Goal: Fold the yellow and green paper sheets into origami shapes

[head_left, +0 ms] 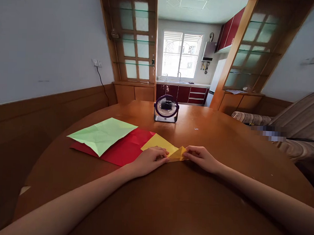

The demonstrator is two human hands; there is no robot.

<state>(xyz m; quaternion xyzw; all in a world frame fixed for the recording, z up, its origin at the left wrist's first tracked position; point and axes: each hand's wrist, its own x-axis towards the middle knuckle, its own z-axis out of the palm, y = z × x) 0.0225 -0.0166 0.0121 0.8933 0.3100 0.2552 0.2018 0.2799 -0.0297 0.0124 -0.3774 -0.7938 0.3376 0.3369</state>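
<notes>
A yellow sheet of paper [159, 142] lies on the table with its near right part folded over into a pointed flap. My left hand [151, 160] rests on the near left of this sheet, thumb and fingers closed on its edge. At the right end, my right hand [201, 157] pinches the raised corner of the folded flap between thumb and fingers. Left of my hands, a creased light green sheet of paper [105, 134] lies over a red sheet of paper [126, 147]. The yellow sheet's left corner meets the red sheet.
A small dark desk fan [166, 106] stands behind the papers on the round brown wooden table [184, 203]. One tiny pale scrap [196, 128] lies on the tabletop to the fan's right. A striped sofa [296, 124] stands beyond the table's right edge.
</notes>
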